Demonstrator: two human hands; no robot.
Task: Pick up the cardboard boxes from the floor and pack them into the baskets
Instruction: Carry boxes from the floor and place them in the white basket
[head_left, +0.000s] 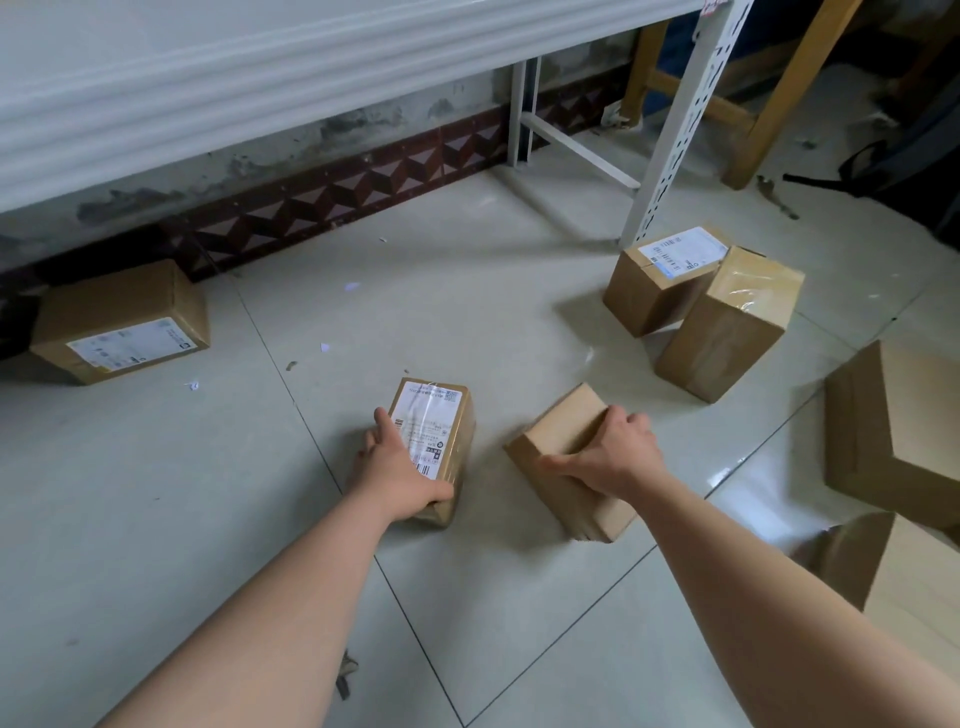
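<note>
Low in the middle of the frame, two bare forearms reach down to the pale tiled floor (208, 493), each hand on its own cardboard box. On the left of that pair, the left hand (395, 462) is clamped on the near end of the labelled box (447, 415): the thumb wraps its near corner, one finger lies along the top beside the white shipping label, and the others curl down the side. Just right of it and apart from it, the right hand (608, 457) grips the plain box (563, 423) from above, with the thumb stretched across the top and the fingers hooked over the far edge. Both boxes sit low against the tiles; whether either is lifted clear cannot be told

More boxes lie round about. At the left edge a side-lying box (124, 322) with a label rests close to the patterned dark skirting (337, 192). In the upper right a label-topped box (660, 280) stands by the foot of a white slotted rack upright (680, 130), and a taped box (727, 327) is tilted against it, touching. At the right edge a large box (898, 431) is partly cut off, with another box (872, 566) below it. Wooden furniture legs (779, 98) stand in the upper right corner
</note>
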